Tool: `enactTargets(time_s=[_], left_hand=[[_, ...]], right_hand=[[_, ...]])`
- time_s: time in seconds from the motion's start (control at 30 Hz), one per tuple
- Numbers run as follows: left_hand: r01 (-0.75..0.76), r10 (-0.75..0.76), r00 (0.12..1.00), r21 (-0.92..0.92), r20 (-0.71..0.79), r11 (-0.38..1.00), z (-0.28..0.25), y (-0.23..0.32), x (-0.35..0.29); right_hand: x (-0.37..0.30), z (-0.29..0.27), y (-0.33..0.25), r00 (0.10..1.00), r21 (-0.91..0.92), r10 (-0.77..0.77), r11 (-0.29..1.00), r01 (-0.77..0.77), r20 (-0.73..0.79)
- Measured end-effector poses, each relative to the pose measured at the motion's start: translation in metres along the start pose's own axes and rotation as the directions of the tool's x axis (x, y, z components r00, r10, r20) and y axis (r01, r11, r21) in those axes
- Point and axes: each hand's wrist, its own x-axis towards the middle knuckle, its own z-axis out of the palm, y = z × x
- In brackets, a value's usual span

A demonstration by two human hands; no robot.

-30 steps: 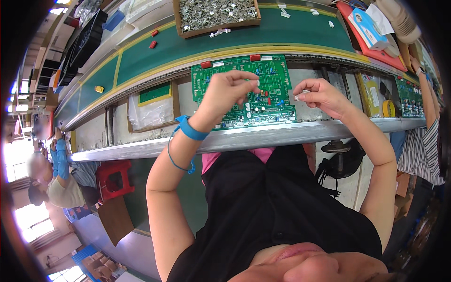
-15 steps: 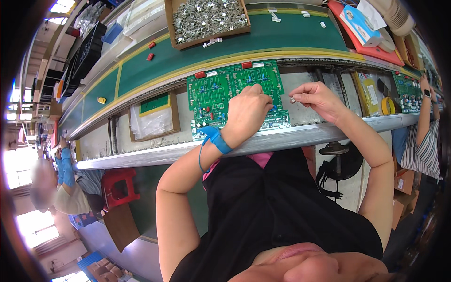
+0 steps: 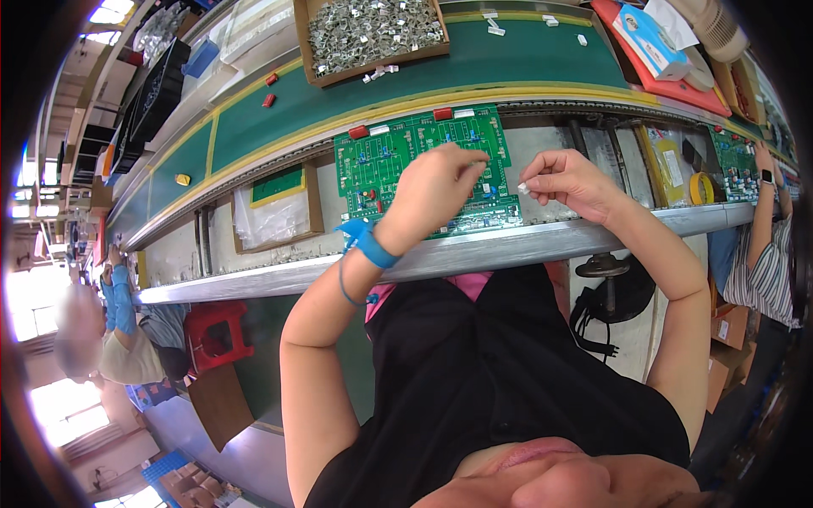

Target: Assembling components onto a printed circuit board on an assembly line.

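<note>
A green circuit board [image 3: 389, 179] lies on the rail line in front of me, carrying red, white and blue components. Over its right part hovers my left hand [image 3: 434, 190], a blue wrist strap [image 3: 373, 245] round the wrist. Its fingers are bent and close together at the tips; what they hold, if anything, is hidden. Just right of the board, my right hand [image 3: 569, 184] pinches a small white connector [image 3: 523, 188] between thumb and forefinger. Two red capacitors [image 3: 359, 132] and two white blocks stand along the board's far edge.
A cardboard box [image 3: 375, 69] of many small metal-and-white parts sits on the green belt [image 3: 542, 72] beyond. Loose white pieces [image 3: 495, 31] lie right of it. The metal rail [image 3: 279, 276] runs along the near side. Co-workers stand at both sides; yellow tape [image 3: 700, 190] lies right.
My left hand has shifted slightly left and nearer me, its wrist turning. My right hand has tipped, and the white connector in it has moved a little left and down.
</note>
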Motion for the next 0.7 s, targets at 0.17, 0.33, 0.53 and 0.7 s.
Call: enactTargets(time_s=[0.17, 0.33, 0.53, 0.7], left_hand=[[0.372, -0.228, 0.911, -0.923, 0.343, 0.1, -0.028, -0.02, -0.003], [0.397, -0.297, 0.879, -0.918, 0.374, 0.019, -0.036, -0.022, -0.015], [0.488, -0.274, 0.853, -0.865, 0.444, 0.119, -0.045, -0.036, -0.028], [0.479, -0.315, 0.869, -0.812, 0.382, 0.334, -0.049, -0.036, -0.034]], right_hand=[[0.002, 0.005, 0.0, 0.999, -0.161, -0.052, 0.986, 0.053, 0.007], [0.006, 0.014, 0.006, 0.979, -0.488, -0.204, 0.852, 0.191, 0.028], [0.003, 0.018, 0.013, 0.818, -0.802, -0.505, 0.349, 0.485, 0.275], [0.001, 0.019, 0.009, 0.786, -0.877, -0.466, 0.044, 0.479, 0.406]])
